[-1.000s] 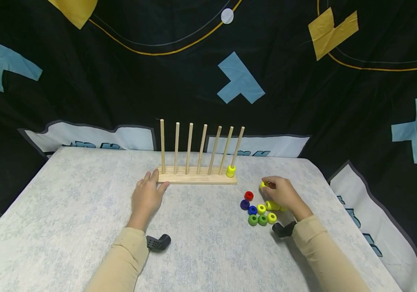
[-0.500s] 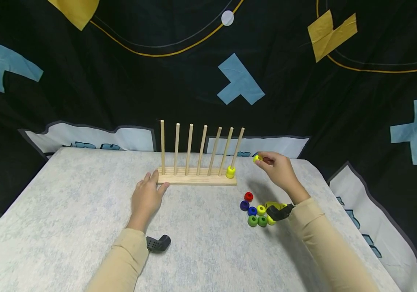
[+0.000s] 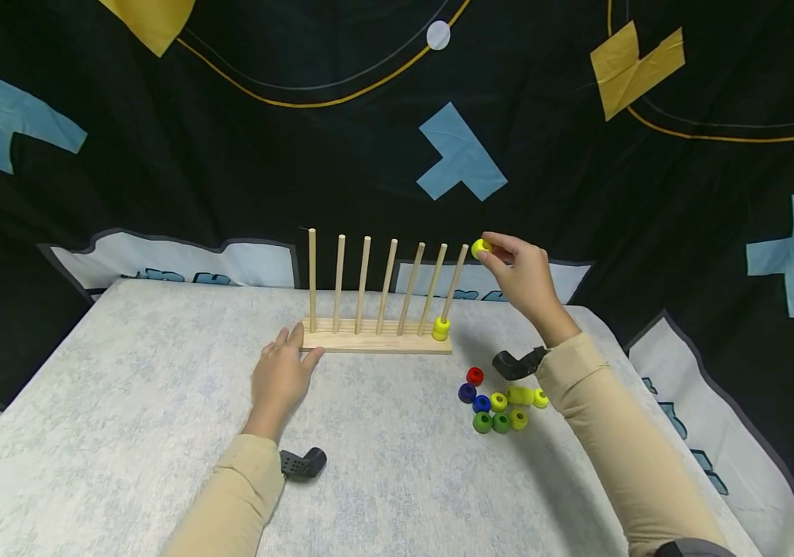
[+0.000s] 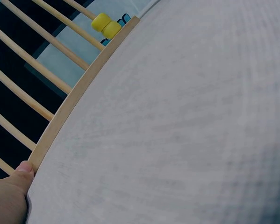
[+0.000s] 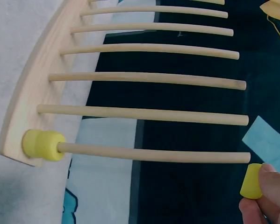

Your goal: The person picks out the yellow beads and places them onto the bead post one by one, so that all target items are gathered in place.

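A pale wooden peg rack (image 3: 376, 343) stands upright with several rods along its base. My left hand (image 3: 280, 379) rests at the rack's left end, with relaxed fingers by its end and the thumb (image 4: 24, 170) touching the front edge. My right hand (image 3: 525, 278) pinches a yellow bead (image 3: 481, 247) between thumb and fingers. In the right wrist view this bead sits just beside the tip of the end rod (image 5: 154, 153), apart from it. Two yellow beads (image 5: 42, 144) are stacked at the bottom of that rod.
Loose beads lie on the table (image 3: 383, 464) below my right forearm: a red bead (image 3: 475, 377), a purple bead (image 3: 467, 393), a blue bead (image 3: 482, 404), green beads (image 3: 482, 422) and several yellow ones (image 3: 519, 395). A black patterned cloth (image 3: 299, 170) hangs behind the table.
My right hand has lifted the yellow bead from beside the loose beads, up and leftward to the height of the rod tips. The left hand stays at the rack's end.
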The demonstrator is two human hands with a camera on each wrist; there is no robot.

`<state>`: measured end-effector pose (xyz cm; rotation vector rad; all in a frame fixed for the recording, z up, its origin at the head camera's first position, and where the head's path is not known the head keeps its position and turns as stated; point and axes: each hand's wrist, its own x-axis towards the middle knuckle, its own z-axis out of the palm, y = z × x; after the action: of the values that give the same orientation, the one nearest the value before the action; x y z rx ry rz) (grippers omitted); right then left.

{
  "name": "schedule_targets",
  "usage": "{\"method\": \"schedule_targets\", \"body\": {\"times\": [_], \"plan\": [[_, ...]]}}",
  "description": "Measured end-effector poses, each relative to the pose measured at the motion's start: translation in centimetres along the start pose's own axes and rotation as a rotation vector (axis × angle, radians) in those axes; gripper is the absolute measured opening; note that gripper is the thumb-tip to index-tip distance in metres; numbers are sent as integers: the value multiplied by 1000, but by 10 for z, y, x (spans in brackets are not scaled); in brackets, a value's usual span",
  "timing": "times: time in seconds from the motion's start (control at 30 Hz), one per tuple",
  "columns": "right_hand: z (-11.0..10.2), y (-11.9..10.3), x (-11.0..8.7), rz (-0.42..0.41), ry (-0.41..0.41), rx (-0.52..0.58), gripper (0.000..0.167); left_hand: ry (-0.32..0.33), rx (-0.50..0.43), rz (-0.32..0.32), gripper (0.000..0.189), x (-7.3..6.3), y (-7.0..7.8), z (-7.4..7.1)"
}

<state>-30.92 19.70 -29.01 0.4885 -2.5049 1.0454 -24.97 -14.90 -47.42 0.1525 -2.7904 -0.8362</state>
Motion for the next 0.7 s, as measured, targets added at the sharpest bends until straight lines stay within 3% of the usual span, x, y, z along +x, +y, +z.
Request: {"method": "schedule_targets", "body": {"times": [0.7], "plan": [[12,-12,12,20,-43,21,40,-12,-4,-12,69,0,1,-3]]}}
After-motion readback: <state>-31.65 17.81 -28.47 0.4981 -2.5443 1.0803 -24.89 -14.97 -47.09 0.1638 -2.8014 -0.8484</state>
